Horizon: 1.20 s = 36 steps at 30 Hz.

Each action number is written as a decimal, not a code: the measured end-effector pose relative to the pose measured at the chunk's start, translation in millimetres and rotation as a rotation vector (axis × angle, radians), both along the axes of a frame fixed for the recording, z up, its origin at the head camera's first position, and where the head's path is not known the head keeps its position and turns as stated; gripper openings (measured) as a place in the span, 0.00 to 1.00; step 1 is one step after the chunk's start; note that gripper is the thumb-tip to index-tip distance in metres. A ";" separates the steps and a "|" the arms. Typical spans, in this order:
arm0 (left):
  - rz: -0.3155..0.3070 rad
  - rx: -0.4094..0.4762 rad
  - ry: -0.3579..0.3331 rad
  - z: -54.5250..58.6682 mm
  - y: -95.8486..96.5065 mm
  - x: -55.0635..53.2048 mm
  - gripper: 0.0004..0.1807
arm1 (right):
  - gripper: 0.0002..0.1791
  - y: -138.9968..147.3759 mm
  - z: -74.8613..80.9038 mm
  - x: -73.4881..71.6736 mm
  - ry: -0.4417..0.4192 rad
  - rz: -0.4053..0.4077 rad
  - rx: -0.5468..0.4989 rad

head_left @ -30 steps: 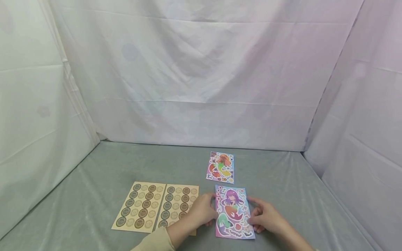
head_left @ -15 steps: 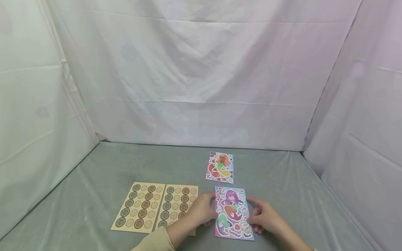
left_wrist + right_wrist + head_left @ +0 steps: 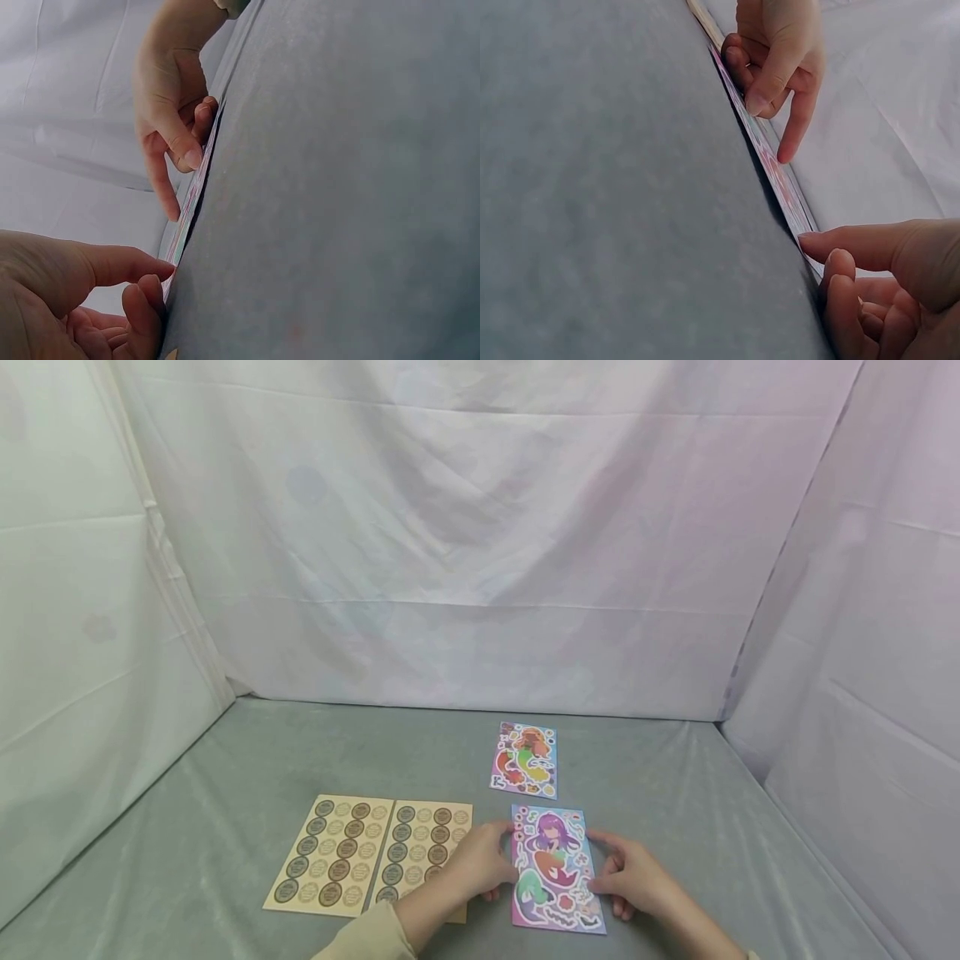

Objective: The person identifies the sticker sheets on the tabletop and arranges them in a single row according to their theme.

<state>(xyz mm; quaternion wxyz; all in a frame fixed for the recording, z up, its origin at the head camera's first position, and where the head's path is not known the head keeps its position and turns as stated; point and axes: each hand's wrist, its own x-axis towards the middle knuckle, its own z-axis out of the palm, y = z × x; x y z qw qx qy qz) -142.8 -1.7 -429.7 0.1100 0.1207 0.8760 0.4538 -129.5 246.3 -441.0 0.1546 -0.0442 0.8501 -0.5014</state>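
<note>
A mermaid sticker sheet (image 3: pixel 555 868) lies low over the grey cloth between both hands, nearly square to the front. Along its left edge, my left hand (image 3: pixel 477 864) touches it with the index fingertip and thumb tip, set apart. My right hand (image 3: pixel 632 877) does likewise on the right edge, index finger stretched forward. In the left wrist view, the left thumb (image 3: pixel 135 266) meets the sheet's side, with the other fingers bent beneath. The right wrist view has the right thumb (image 3: pixel 855 244) at the thin edge and a dark shadow line under the sheet.
Two beige sheets of round seal stickers, one left (image 3: pixel 324 856) and one right (image 3: pixel 420 843), lie side by side; the left forearm covers part of the right one. A second mermaid sheet (image 3: pixel 525 760) lies farther back. White cloth walls (image 3: pixel 465 527) enclose the table (image 3: pixel 675 793).
Both hands keep their places at the edges of the mermaid sheet. Everything shifts very slightly left in the head view.
</note>
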 end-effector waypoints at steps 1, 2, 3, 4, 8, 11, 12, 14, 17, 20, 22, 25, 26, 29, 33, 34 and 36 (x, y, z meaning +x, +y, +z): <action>0.000 0.000 -0.002 -0.3 0.0 -0.4 0.35 | 0.44 0.1 0.2 0.2 0.002 0.003 -0.001; 0.000 0.000 -0.004 -0.5 -0.1 -0.7 0.35 | 0.44 0.0 0.5 0.4 0.002 0.007 -0.003; -0.001 0.002 -0.006 -0.8 -0.2 -1.0 0.35 | 0.44 0.0 0.8 0.6 0.004 0.009 -0.004; -0.002 0.003 -0.009 -1.0 -0.4 -1.3 0.35 | 0.44 -0.1 1.1 0.8 0.006 0.012 -0.004; -0.006 0.019 -0.019 -1.8 -1.6 -2.1 0.36 | 0.44 -0.2 1.7 1.1 0.009 0.015 0.001; -0.014 0.037 -0.027 -1.5 -2.7 -2.4 0.36 | 0.44 -0.3 2.7 1.3 0.008 0.013 0.013; -0.018 0.044 -0.029 -1.2 -3.0 -2.5 0.36 | 0.44 -0.3 3.0 1.3 0.006 0.012 0.017; -0.027 0.055 -0.035 -0.9 -3.5 -3.0 0.36 | 0.44 -0.1 3.7 1.2 0.003 0.013 0.024; -0.037 0.067 -0.041 -1.0 -4.0 -4.0 0.35 | 0.44 0.2 5.7 1.5 0.001 0.017 0.031; -0.046 0.074 -0.047 -1.4 -4.8 -4.4 0.35 | 0.44 0.6 7.6 1.6 0.005 0.023 0.033; -0.053 0.077 -0.052 -1.3 -5.4 -4.3 0.35 | 0.44 0.7 8.9 1.3 0.007 0.025 0.038; -0.062 0.084 -0.060 -0.2 -6.1 -4.2 0.34 | 0.44 0.7 10.9 1.0 0.009 0.020 0.046; -0.064 0.087 -0.064 0.4 -6.2 -4.2 0.34 | 0.43 0.7 11.5 1.0 0.012 0.017 0.050; -0.069 0.098 -0.071 2.9 -6.8 -4.3 0.33 | 0.43 0.6 13.4 0.8 0.019 0.012 0.053; -0.075 0.103 -0.056 5.8 -8.3 -5.5 0.33 | 0.41 0.0 15.9 -0.1 0.039 0.023 0.034; -0.077 0.101 -0.048 6.3 -8.8 -6.1 0.32 | 0.41 -0.3 16.7 -0.4 0.044 0.026 0.033; -0.077 0.095 -0.033 7.0 -9.6 -7.2 0.33 | 0.41 -0.8 18.2 -0.9 0.050 0.025 0.033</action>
